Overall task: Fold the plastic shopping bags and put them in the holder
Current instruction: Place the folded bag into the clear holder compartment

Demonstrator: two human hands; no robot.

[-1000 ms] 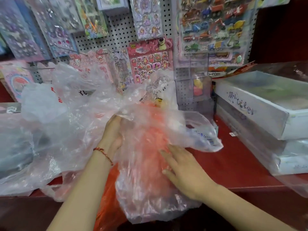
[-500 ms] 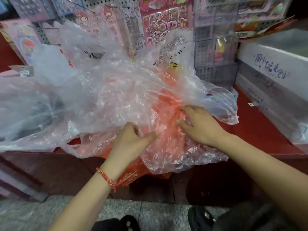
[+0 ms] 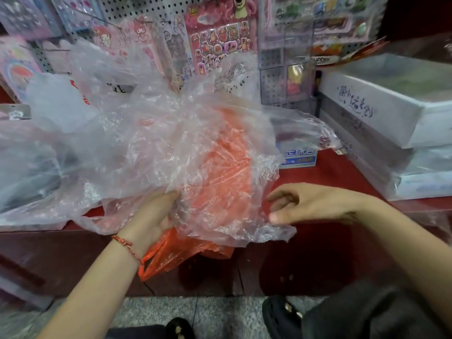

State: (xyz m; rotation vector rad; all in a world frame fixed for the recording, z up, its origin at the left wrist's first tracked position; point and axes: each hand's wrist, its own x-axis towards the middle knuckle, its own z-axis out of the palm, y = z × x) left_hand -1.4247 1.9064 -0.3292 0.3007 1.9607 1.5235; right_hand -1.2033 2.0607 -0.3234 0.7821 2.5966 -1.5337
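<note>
Red lacquered counter [image 3: 330, 177] runs across the view, smooth and hard, its front edge dropping to a dark panel and speckled stone floor [image 3: 220, 311]. Behind it stands a perforated pegboard [image 3: 137, 8] hung with glossy sticker sheets [image 3: 220, 45]. At the right, flat white boxes [image 3: 381, 111] in shrink film are stacked square-edged, close to the counter's rim.

A clear plastic bag [image 3: 171, 143], thin, crinkled and cloudy, billows in a loose mound over mid-counter, and its near hem spills past the front edge. Under it lies an orange bag [image 3: 176, 253], showing through the film as a long soft shape, with one handle loop hanging below the counter edge. More slack clear bags [image 3: 36, 167] are heaped at the left, touching the first.

The left hand [image 3: 151, 216], a red string bracelet [image 3: 127, 245] at the wrist, grips the clear bag's near hem, fingers curled up into the film. The right hand [image 3: 315, 204] sits just beside the bag's right hem, fingers loosely bent, thumb apart from them with its tip at the film's rim.

Bare red counter lies open between the mound and the boxes, apart from a small blue-labelled box [image 3: 299, 157].
</note>
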